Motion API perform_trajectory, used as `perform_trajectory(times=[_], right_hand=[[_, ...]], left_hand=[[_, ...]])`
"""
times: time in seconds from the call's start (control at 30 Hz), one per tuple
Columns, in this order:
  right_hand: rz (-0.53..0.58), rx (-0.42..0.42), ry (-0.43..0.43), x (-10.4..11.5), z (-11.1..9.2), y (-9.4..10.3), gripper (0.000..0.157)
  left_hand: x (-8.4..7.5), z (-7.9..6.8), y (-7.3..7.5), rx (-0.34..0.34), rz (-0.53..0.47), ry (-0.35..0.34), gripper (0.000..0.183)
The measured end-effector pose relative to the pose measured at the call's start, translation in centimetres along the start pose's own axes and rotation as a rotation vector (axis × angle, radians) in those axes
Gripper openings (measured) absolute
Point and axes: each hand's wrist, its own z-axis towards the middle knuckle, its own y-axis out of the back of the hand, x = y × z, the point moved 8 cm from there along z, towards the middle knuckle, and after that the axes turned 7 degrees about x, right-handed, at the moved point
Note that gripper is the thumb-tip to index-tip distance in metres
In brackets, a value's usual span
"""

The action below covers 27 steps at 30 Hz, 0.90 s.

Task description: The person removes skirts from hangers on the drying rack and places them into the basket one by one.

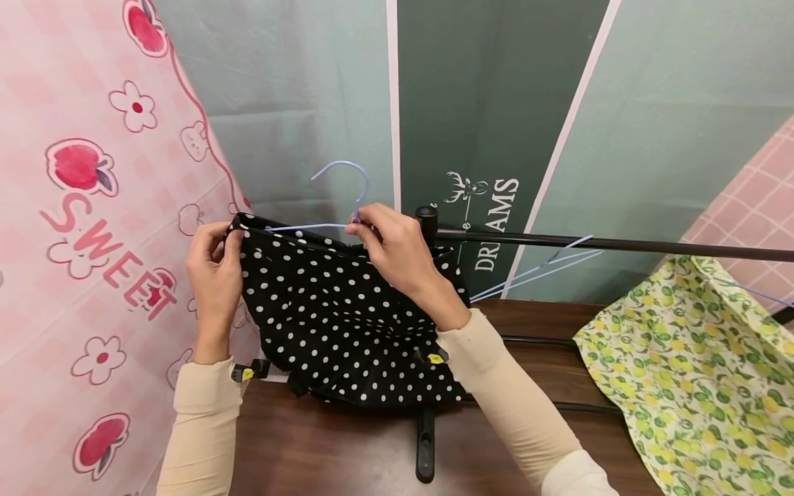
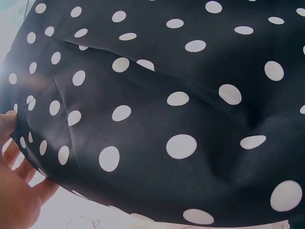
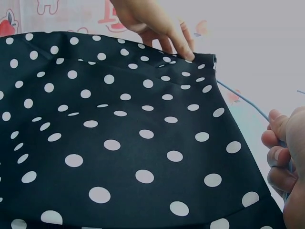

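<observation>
Cloth [image 1: 347,310] hangs below the left hand [image 1: 214,269], which pinches its top corner. The right hand [image 1: 397,248] holds the hanger [image 1: 310,226], whose long arm runs sideways toward that corner.

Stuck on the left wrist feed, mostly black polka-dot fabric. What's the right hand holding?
Observer: Right hand grips a lilac-blue hanger near the base of its hook.
Operator: Hook on anything?
Observer: No. In the head view it stands free, left of the capped end of a black rail.
Operator: Other fabric around?
Observer: Yes, a lemon-print cloth hangs below the rail, at the right of the head view.
</observation>
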Motion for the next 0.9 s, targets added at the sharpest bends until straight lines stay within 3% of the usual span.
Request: perform_trajectory(times=[0.37, 0.67, 0.9], right_hand=[[0.017, 0.012, 0.003, 0.4, 0.9, -1.0, 0.013], [0.009, 0.02, 0.01, 0.5, 1.5, -1.6, 0.011], [0.021, 0.016, 0.014, 0.5, 1.9, -1.5, 0.011]], left_hand=[[0.3, 0.2, 1.6, -0.035, -0.021, 0.019, 0.012], [0.9, 0.6, 2.3, -0.035, -0.006, 0.061, 0.025], [0.8, 1.1, 2.6, -0.054, -0.001, 0.048, 0.013]])
